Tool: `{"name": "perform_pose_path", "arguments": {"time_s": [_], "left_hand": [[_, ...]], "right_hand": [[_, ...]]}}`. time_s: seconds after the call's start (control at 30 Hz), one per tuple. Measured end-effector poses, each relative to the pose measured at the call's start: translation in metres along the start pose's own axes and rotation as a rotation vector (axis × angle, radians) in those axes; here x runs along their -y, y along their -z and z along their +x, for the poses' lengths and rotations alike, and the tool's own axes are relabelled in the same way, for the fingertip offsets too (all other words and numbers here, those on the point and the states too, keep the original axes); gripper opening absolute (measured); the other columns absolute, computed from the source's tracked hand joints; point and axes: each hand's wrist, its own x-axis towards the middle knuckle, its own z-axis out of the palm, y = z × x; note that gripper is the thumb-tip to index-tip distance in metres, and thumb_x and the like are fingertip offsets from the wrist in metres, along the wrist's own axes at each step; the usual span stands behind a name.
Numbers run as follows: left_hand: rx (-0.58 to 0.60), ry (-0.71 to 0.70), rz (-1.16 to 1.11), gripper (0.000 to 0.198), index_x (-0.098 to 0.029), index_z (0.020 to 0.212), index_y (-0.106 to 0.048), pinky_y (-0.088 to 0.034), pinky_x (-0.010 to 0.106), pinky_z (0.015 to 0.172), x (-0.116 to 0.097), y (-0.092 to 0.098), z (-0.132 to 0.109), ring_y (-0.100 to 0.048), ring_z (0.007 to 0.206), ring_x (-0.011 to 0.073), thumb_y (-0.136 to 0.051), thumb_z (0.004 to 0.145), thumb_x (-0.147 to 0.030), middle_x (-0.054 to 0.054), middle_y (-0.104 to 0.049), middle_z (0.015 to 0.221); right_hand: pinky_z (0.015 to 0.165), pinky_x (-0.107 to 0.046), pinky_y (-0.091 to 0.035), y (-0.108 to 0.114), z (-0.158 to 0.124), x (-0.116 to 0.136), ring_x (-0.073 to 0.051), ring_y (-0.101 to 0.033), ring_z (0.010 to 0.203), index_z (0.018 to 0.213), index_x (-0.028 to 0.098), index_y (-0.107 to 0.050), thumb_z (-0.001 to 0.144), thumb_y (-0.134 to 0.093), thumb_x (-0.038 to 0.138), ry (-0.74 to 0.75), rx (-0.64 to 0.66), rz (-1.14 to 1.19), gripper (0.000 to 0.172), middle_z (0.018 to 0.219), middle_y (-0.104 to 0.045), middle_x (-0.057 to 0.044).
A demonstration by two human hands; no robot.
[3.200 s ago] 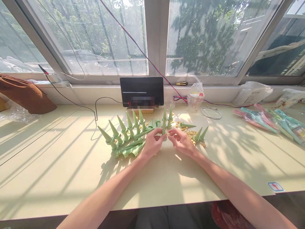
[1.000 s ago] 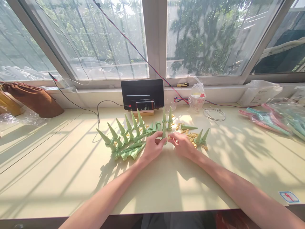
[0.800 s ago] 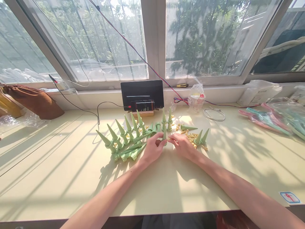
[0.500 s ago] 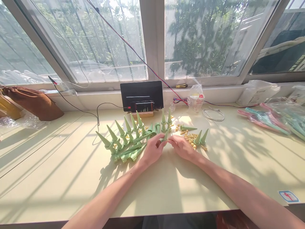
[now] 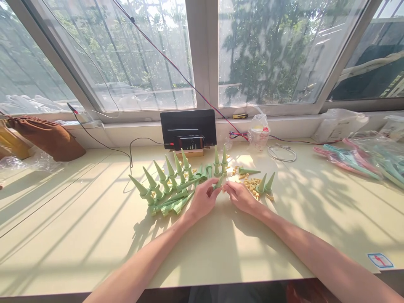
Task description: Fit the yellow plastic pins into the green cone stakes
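A small green cone [image 5: 220, 181] is pinched by my left hand [image 5: 203, 198], its tip slanting up and away. My right hand [image 5: 241, 195] is closed just to the right of it, fingertips pinched on what looks like a small yellow peg, mostly hidden. Left of my hands, several green cone pieces [image 5: 162, 179] with collars stand in a slanted row, and loose green tapered pieces [image 5: 172, 204] lie in front. Two more cones [image 5: 216, 160] stand beyond my hands. Beside my right hand lies a pile of yellow pegs [image 5: 252, 184], with two upright cones [image 5: 261, 184] at its edge.
A black tablet [image 5: 188, 124] and a phone [image 5: 189, 143] lean at the back by the window. A bagged cup [image 5: 259, 132] and a coiled white cable [image 5: 282, 153] are back right. Bagged pink and teal items [image 5: 350, 158] lie far right, a brown pouch [image 5: 47, 136] far left.
My right fingertips have drawn slightly right, away from the green cone. My left hand keeps its hold, and the view has shifted a little.
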Motion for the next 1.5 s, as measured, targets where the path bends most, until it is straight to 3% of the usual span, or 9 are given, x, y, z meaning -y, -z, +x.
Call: {"name": "perform_pose_path", "arguments": {"time_s": [0.1, 0.2, 0.33, 0.87, 1.2, 1.5], "left_hand": [[-0.010, 0.043, -0.050, 0.023, -0.020, 0.100, -0.061, -0.032, 0.023, 0.051, -0.002, 0.000, 0.000, -0.041, 0.050, 0.0091, -0.058, 0.089, -0.039, -0.004, -0.048, 0.060], [-0.046, 0.095, -0.120, 0.025, -0.019, 0.097, -0.063, -0.035, 0.022, 0.047, -0.005, 0.001, 0.001, -0.051, 0.052, 0.0096, -0.061, 0.086, -0.042, 0.001, -0.062, 0.076], [-0.072, 0.173, -0.180, 0.027, -0.019, 0.095, -0.064, -0.040, 0.021, 0.045, -0.008, 0.003, 0.003, -0.058, 0.055, 0.0100, -0.063, 0.085, -0.044, 0.004, -0.067, 0.092], [-0.048, 0.219, -0.254, 0.032, -0.016, 0.096, -0.064, -0.043, 0.018, 0.041, -0.007, 0.005, 0.005, -0.061, 0.059, 0.0101, -0.067, 0.082, -0.045, 0.005, -0.066, 0.094], [-0.013, 0.193, -0.265, 0.029, -0.018, 0.098, -0.064, -0.043, 0.019, 0.043, -0.002, 0.005, 0.004, -0.055, 0.054, 0.0077, -0.065, 0.084, -0.044, 0.003, -0.064, 0.090], [0.049, 0.191, -0.260, 0.027, -0.018, 0.094, -0.063, -0.032, 0.019, 0.037, -0.010, 0.004, 0.001, -0.043, 0.047, 0.0049, -0.064, 0.084, -0.043, 0.000, -0.060, 0.080]], "right_hand": [[0.059, -0.027, -0.037, 0.000, 0.001, 0.002, -0.014, -0.047, 0.061, 0.075, 0.019, -0.052, 0.098, -0.040, 0.035, -0.002, -0.033, 0.023, 0.030, 0.069, -0.054, 0.000], [0.061, -0.028, -0.041, 0.000, 0.001, 0.003, -0.014, -0.053, 0.064, 0.095, 0.019, -0.060, 0.095, -0.049, 0.035, -0.009, -0.042, 0.039, 0.019, 0.083, -0.062, -0.002], [0.063, -0.029, -0.045, -0.001, 0.001, 0.001, -0.014, -0.054, 0.066, 0.108, 0.021, -0.062, 0.090, -0.060, 0.035, -0.019, -0.043, 0.050, 0.023, 0.094, -0.065, -0.004], [0.070, -0.031, -0.045, -0.003, 0.001, -0.008, -0.016, -0.057, 0.073, 0.097, 0.020, -0.065, 0.095, -0.057, 0.031, 0.106, -0.109, -0.022, 0.013, 0.086, -0.064, -0.004], [0.068, -0.031, -0.045, -0.001, 0.000, -0.006, -0.018, -0.058, 0.073, 0.093, 0.020, -0.065, 0.094, -0.056, 0.036, 0.043, -0.107, 0.032, 0.018, 0.080, -0.062, -0.003], [0.056, -0.026, -0.031, 0.000, 0.000, -0.005, -0.012, -0.038, 0.058, 0.069, 0.019, -0.047, 0.096, -0.046, 0.034, 0.061, -0.104, -0.005, 0.031, 0.062, -0.044, 0.002]]}}
